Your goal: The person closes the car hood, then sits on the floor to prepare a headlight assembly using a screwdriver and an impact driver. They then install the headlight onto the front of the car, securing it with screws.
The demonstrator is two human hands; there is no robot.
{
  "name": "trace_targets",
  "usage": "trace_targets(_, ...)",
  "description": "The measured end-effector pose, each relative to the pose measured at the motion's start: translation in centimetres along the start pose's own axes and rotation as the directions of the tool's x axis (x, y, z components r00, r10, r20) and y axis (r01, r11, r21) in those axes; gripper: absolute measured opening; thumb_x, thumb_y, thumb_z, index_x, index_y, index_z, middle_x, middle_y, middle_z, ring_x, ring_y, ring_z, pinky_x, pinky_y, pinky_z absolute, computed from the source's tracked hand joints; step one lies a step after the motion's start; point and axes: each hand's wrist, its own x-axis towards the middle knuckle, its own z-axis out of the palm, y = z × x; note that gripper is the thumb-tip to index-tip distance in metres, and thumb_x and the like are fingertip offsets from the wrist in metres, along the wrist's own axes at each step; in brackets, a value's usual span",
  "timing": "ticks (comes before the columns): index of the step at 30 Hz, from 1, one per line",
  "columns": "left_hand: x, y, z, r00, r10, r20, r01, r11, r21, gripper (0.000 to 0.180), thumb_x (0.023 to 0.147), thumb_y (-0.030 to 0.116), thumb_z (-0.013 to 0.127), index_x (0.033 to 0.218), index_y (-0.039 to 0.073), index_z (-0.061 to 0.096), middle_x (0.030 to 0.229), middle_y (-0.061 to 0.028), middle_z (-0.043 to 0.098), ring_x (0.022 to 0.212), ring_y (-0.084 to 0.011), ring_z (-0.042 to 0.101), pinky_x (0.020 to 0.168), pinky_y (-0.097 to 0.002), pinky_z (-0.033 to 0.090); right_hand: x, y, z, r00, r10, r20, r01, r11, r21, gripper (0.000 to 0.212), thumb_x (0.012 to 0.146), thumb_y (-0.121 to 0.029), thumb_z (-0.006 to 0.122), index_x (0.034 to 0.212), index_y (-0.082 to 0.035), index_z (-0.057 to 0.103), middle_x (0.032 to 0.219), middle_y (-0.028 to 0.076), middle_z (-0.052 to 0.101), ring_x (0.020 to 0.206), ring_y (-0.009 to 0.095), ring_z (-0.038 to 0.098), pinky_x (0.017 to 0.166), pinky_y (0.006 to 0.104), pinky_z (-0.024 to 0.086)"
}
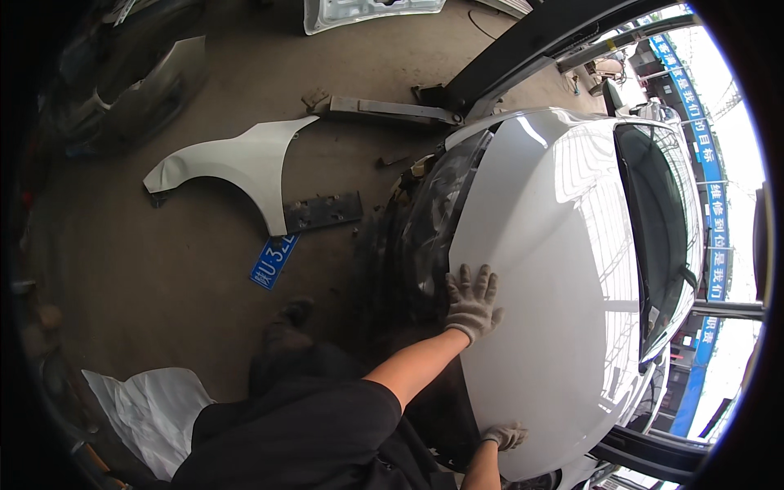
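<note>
A white car hood (531, 245), glossy with reflections, fills the right half of the head view. My left hand (474, 306), in a grey work glove, lies on the hood near its front edge with fingers spread. Lower in the view, my right hand (507, 436), also gloved, rests on the hood's surface by the near side. Its fingers look laid out flat, though small in view. Both arms reach toward the car. At the car's front the bumper is off, and a dark headlight (449, 200) shows beside the hood's edge.
On the floor lie a white fender (245, 155), a black bracket plate (322, 212) and a blue licence plate (273, 261). A lift arm (392, 109) reaches from a dark lift post (523, 57). Crumpled white sheeting (151, 408) is at lower left; a dark bumper (135, 98) is at upper left.
</note>
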Motion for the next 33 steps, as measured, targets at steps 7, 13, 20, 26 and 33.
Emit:
trace_targets(7,0.2,-0.6,0.7,0.999,-0.006,-0.046,0.005,1.0,-0.008,0.081,0.095,0.058,0.041,0.158,0.01,0.026,0.166,-0.0137,0.017,0.148,-0.0532,0.012,0.111,-0.0775,0.006,1.8,1.2,3.3,0.997,-0.079,0.021,0.08,0.995,-0.063,0.058,0.1,-0.045,0.039,0.132,0.002,0.049,0.134,0.022,0.054,0.117,0.04,0.055,0.099,0.0485,0.045)
trace_targets(13,-0.6,0.2,0.4,0.998,0.036,-0.053,-0.039,0.998,-0.053,0.08,0.095,0.057,0.042,0.157,0.01,0.027,0.165,-0.0143,0.019,0.147,-0.0528,0.014,0.111,-0.0774,0.006,3.2,-1.6,5.0,0.955,-0.294,0.032,0.223,0.645,-0.731,0.032,0.096,-0.027,0.044,0.101,0.001,0.059,0.114,0.022,0.057,0.1,0.033,0.061,0.079,0.0392,0.054)
trace_targets(20,-0.2,-1.4,0.1,0.992,0.117,-0.04,-0.12,0.989,-0.088,0.078,0.097,0.054,0.042,0.158,0.009,0.026,0.166,-0.0164,0.016,0.149,-0.0522,0.012,0.112,-0.0756,0.007,-3.0,-18.2,-4.6,0.883,-0.459,-0.104,0.47,0.869,0.153,0.067,0.099,-0.045,0.042,0.143,0.005,0.04,0.147,0.025,0.043,0.142,0.037,0.033,0.119,0.046,0.024)
trace_targets(26,-0.1,-3.1,1.2,0.964,0.25,-0.094,-0.259,0.961,-0.093,0.077,0.097,0.05,0.044,0.157,0.007,0.025,0.165,-0.0171,0.017,0.148,-0.053,0.012,0.116,-0.0701,0.009,-2.7,-18.2,-4.5,0.888,-0.456,-0.058,0.459,0.885,0.077,0.074,0.099,-0.051,0.039,0.148,0.004,0.037,0.153,0.022,0.039,0.143,0.036,0.034,0.117,0.044,0.028)
trace_targets(33,0.2,-3.2,3.4,0.945,0.217,-0.242,-0.27,0.94,-0.21,0.072,0.095,0.047,0.047,0.153,0.006,0.036,0.162,-0.0186,0.023,0.149,-0.0526,0.012,0.117,-0.0694,0.006,-2.5,-18.2,-4.1,0.877,-0.468,-0.107,0.48,0.863,0.161,0.066,0.098,-0.045,0.042,0.142,0.005,0.041,0.146,0.024,0.044,0.14,0.04,0.035,0.117,0.0472,0.028)
